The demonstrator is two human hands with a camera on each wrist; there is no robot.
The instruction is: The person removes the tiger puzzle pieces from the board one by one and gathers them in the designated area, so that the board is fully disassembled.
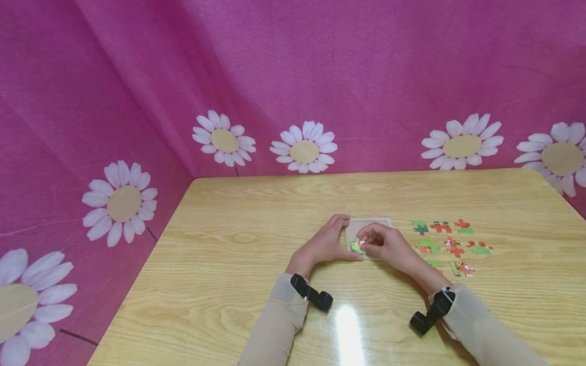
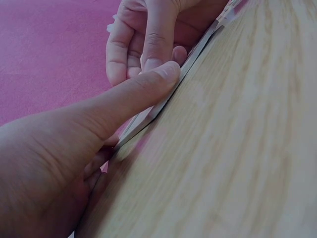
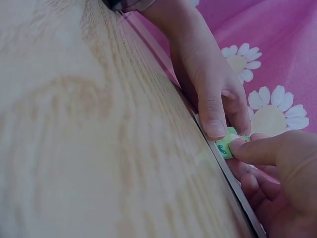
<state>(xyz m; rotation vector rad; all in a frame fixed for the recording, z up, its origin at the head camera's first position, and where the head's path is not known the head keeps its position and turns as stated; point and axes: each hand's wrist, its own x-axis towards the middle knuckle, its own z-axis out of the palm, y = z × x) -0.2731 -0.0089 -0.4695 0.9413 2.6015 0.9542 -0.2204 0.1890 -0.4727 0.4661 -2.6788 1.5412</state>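
A small square puzzle tray [image 1: 382,220] with a light border lies on the table. My left hand [image 1: 324,243] holds it at the left side, with the thumb along the near edge and the fingers at the far left corner. Over the tray's near left corner, my right hand [image 1: 392,248] pinches a green jigsaw piece [image 1: 356,246] with a bit of red and white. In the right wrist view this piece [image 3: 225,147] sits at the tray's edge, close to the left thumb. Whether it lies flat is hard to tell.
Several loose jigsaw pieces [image 1: 454,247] in green and orange-red lie in rough rows right of the tray, some partly behind the right hand. The wood-grain table [image 1: 220,264] meets a pink flowered cloth [image 1: 357,76] at its back and left.
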